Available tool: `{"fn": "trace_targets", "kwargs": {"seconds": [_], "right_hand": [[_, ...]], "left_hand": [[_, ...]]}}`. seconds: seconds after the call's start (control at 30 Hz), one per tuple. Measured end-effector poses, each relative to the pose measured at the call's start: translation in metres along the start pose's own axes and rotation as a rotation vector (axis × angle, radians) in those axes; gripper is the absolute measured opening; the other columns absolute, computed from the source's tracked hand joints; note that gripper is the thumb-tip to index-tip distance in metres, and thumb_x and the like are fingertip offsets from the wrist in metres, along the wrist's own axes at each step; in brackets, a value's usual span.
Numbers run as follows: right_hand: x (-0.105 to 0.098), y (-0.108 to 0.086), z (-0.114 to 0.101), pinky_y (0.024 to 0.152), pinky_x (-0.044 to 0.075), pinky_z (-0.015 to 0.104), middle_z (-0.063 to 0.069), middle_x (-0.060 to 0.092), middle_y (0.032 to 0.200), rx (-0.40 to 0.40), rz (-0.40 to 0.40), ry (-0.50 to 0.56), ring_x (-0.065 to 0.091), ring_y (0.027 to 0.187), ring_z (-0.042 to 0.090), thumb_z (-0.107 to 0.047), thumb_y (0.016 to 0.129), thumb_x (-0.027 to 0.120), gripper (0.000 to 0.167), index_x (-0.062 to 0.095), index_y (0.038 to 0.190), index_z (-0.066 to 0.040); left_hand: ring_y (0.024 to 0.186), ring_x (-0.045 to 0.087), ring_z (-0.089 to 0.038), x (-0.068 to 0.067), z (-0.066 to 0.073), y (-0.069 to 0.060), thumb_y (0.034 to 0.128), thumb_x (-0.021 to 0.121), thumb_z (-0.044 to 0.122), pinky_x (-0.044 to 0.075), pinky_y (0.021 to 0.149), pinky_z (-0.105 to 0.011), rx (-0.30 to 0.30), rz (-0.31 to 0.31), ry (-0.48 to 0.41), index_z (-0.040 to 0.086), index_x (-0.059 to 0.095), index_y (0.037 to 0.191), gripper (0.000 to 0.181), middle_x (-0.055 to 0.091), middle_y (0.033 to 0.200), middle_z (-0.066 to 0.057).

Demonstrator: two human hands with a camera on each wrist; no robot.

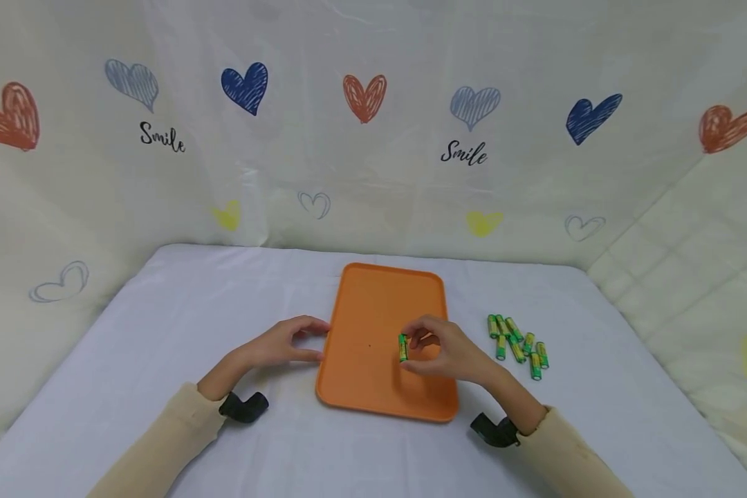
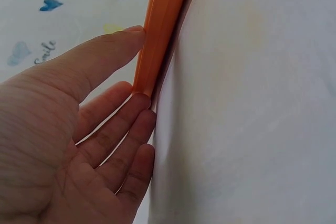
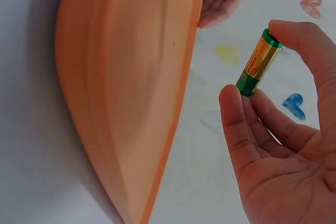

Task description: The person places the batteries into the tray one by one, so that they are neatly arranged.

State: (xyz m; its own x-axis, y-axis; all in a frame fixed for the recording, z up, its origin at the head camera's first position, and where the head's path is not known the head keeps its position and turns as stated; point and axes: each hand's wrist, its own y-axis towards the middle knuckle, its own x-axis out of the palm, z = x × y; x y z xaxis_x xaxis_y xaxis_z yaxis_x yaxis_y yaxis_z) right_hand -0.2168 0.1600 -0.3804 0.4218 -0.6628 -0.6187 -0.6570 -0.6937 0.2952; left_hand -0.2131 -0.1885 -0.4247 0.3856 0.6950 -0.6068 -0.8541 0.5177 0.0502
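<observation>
My right hand [image 1: 438,349] pinches a green and gold battery [image 3: 259,62] by its two ends, between thumb and fingertips. It hangs over the right half of an orange tray [image 1: 367,311] on the white table. At the tray's left edge, my left hand [image 1: 286,341] touches the rim with its thumb and fingertips, its fingers loosely bent. In the left wrist view the fingertips [image 2: 140,99] lie against the tray's outer side. Several more batteries [image 1: 515,339] of the same kind lie in a loose group right of the tray.
White cloth [image 1: 224,290] covers the table. Behind it hangs a pale curtain [image 1: 411,41] printed with hearts and the word Smile. A black strap-like piece [image 1: 244,408] sits at my left wrist, and another black piece [image 1: 494,430] at my right wrist.
</observation>
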Motion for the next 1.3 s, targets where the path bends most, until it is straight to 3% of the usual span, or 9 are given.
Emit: {"fn": "trace_targets", "kwargs": {"seconds": [0.3,0.67,1.3], "right_hand": [[0.007,0.011,-0.004,0.079,0.056,0.033,0.008,0.061,0.101,0.031,-0.025,-0.003,0.061,0.088,0.022,-0.015,0.080,0.082,0.039,0.062,0.110,-0.002],[0.017,0.026,-0.005,0.078,0.056,0.037,0.008,0.061,0.101,-0.038,-0.037,0.023,0.062,0.087,0.025,-0.013,0.079,0.082,0.039,0.061,0.110,-0.001],[0.036,0.052,-0.006,0.082,0.054,0.043,0.014,0.061,0.102,0.018,-0.100,0.046,0.062,0.089,0.031,-0.012,0.079,0.082,0.042,0.060,0.111,0.002]], "left_hand": [[0.120,0.053,-0.026,-0.001,0.001,0.001,0.0859,0.076,0.027,0.039,0.105,-0.048,0.029,0.004,0.007,0.007,0.058,0.131,0.053,0.061,0.128,-0.006],[0.121,0.053,-0.025,-0.001,0.002,0.001,0.0855,0.077,0.027,0.039,0.105,-0.047,0.022,0.002,-0.002,0.007,0.058,0.131,0.053,0.061,0.128,-0.005],[0.122,0.052,-0.022,-0.001,0.000,0.000,0.0861,0.076,0.029,0.038,0.106,-0.045,0.016,0.002,0.004,0.009,0.057,0.132,0.054,0.060,0.130,-0.002]]}}
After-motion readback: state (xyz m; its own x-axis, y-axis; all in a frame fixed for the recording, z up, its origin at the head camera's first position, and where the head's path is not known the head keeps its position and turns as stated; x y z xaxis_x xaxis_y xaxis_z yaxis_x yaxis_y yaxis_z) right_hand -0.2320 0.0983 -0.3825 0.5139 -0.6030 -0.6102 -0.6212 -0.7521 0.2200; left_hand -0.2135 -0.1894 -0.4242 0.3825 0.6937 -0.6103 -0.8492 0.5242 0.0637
